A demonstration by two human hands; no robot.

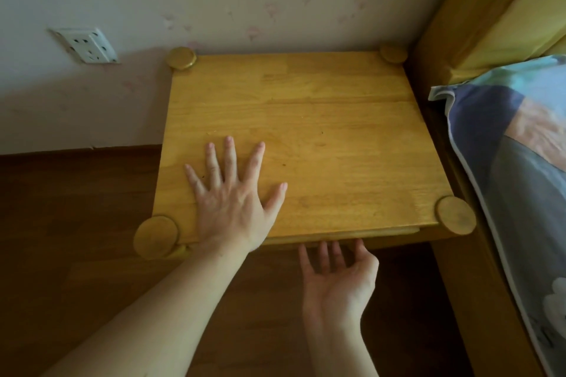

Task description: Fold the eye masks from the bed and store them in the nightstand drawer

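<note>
A light wooden nightstand point(321, 131) with round post tops at its corners stands against the wall beside the bed. My left hand point(232, 193) lies flat, palm down, fingers spread, on the near left part of its top. My right hand point(335, 278) is below the front edge, palm up, holding nothing, its fingertips reaching under the top lip of the drawer front point(343, 236). The drawer's front rail shows as a thin strip just past the top's edge. No eye mask is in view.
The bed's wooden frame point(428, 76) stands right of the nightstand, with a blue patterned pillow or quilt point(505, 162) on it. A white wall socket point(85, 46) sits at the left. Dark wooden floor point(76, 208) lies left and in front.
</note>
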